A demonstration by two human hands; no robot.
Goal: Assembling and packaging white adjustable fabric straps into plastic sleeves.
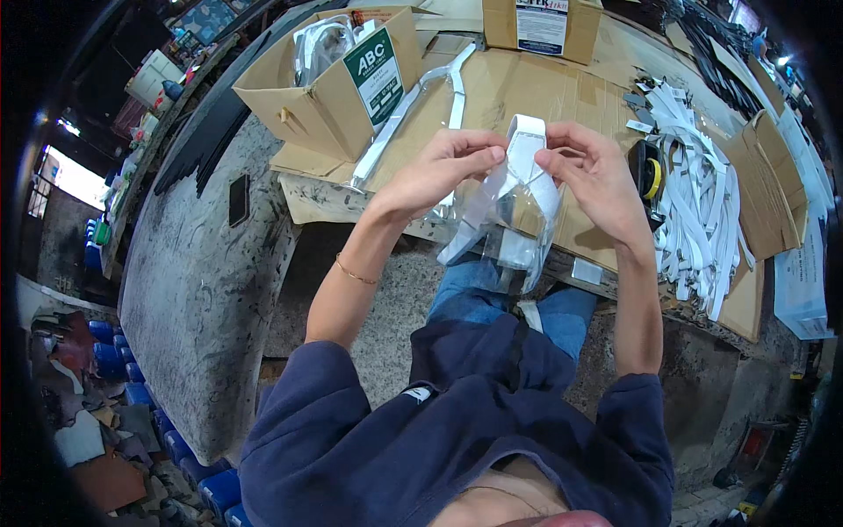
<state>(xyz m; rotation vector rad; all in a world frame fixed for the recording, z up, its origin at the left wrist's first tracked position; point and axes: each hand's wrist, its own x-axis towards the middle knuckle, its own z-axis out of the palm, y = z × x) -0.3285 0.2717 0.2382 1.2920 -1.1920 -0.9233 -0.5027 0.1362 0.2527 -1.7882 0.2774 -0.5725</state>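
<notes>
My left hand (446, 169) and my right hand (599, 178) pinch the two sides of a folded white strap (527, 147), thumbs and forefingers closed on it. The strap's looped top sticks up between my fingertips. Its two ends hang down and spread apart, inside or behind a clear plastic sleeve (527, 220) that dangles over the table's front edge. Just beyond my left hand, another white strap (397, 121) lies bent on the cardboard sheet (492, 92). To the right of my right hand rests a tangled heap of white straps (689, 198).
An open carton (307, 119) holding bagged straps stands at the left, with another carton (537, 26) at the back. A black-and-yellow tool (648, 173) sits by the heap, and an open cardboard box (768, 189) is at far right. A phone (239, 200) lies on the left-hand surface (189, 290).
</notes>
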